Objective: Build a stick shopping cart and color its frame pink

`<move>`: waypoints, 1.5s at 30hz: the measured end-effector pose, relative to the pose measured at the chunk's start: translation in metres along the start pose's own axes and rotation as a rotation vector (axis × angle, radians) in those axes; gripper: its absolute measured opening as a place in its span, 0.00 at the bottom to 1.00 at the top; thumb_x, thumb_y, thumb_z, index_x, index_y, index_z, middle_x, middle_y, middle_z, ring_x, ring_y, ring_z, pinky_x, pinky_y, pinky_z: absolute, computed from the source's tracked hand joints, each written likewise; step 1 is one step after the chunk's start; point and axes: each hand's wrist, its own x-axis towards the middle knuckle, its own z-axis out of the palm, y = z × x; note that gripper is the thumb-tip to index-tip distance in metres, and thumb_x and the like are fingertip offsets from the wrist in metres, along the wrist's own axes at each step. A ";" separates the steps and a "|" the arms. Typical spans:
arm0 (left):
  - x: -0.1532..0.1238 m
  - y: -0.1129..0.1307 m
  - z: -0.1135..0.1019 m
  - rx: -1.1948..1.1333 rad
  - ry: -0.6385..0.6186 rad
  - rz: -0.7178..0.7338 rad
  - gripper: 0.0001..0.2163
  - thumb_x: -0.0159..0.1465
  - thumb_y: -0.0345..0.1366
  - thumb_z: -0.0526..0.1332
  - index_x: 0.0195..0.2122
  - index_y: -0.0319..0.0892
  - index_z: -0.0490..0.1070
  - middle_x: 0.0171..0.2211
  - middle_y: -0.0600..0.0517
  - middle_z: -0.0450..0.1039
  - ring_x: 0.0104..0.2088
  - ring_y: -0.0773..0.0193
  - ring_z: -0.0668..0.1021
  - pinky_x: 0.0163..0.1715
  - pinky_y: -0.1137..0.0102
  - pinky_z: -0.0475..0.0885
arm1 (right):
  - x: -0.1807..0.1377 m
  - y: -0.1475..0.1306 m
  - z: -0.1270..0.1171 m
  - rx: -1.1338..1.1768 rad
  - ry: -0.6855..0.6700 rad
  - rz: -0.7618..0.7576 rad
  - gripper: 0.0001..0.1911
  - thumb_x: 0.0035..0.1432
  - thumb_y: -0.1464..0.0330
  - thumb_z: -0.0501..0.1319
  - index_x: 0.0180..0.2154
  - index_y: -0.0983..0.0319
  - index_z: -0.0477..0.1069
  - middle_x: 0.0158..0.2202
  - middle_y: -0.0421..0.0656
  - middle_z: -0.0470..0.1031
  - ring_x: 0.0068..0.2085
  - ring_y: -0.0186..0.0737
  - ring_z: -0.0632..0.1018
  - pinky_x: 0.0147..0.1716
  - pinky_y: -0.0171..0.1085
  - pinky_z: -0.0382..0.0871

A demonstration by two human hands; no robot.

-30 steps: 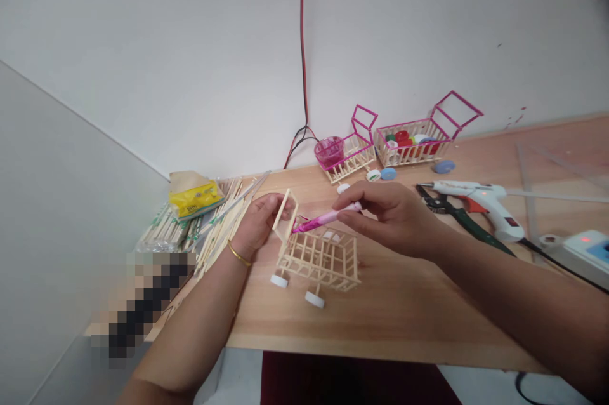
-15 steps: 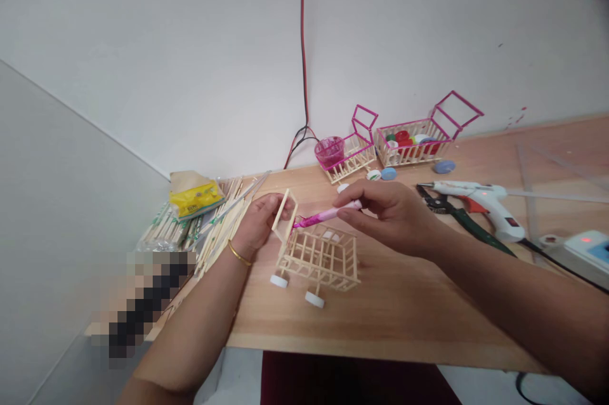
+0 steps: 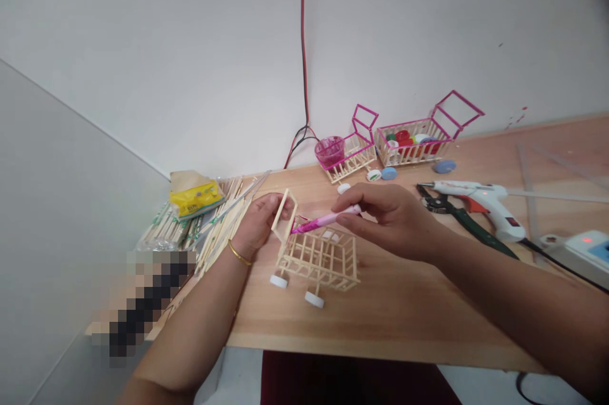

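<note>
A small cart [image 3: 321, 262] built from bare wooden sticks stands on the table, with white bottle caps for wheels. My left hand [image 3: 261, 221] grips the upright handle frame at the cart's left end; the frame hides some of its fingertips. In my right hand [image 3: 385, 218], a paintbrush [image 3: 318, 222] with a pale handle is pinched between thumb and fingers. Magenta paint coats its lower part, and the tip is at the base of the handle frame, where a little magenta shows on the sticks.
Behind, a clear cup of magenta paint [image 3: 330, 151] sits in a magenta-edged cart [image 3: 354, 160]. Another such cart [image 3: 412, 145] holds coloured caps. At right lie pliers [image 3: 469, 224], a glue gun [image 3: 495, 202] and a power strip [image 3: 587, 246]. Bundled sticks [image 3: 221, 227] and a yellow packet [image 3: 195, 197] occupy the left.
The paintbrush tip has shifted slightly down and left along the base of the handle frame. My left hand and the cart are nearly unmoved.
</note>
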 end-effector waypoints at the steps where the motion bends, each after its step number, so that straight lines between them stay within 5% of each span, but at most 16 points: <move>1: 0.000 0.000 0.000 0.004 -0.002 0.000 0.11 0.58 0.41 0.67 0.37 0.38 0.78 0.29 0.50 0.76 0.28 0.65 0.75 0.32 0.69 0.71 | -0.001 -0.002 0.000 0.016 -0.012 -0.007 0.04 0.60 0.68 0.63 0.36 0.61 0.76 0.28 0.41 0.77 0.26 0.32 0.73 0.25 0.32 0.65; 45: -0.002 0.000 0.001 0.032 0.001 0.025 0.16 0.59 0.48 0.67 0.37 0.39 0.77 0.32 0.50 0.76 0.29 0.66 0.75 0.32 0.71 0.71 | -0.003 -0.001 0.005 0.054 -0.029 0.007 0.04 0.60 0.68 0.63 0.36 0.61 0.75 0.30 0.41 0.77 0.28 0.33 0.75 0.27 0.32 0.67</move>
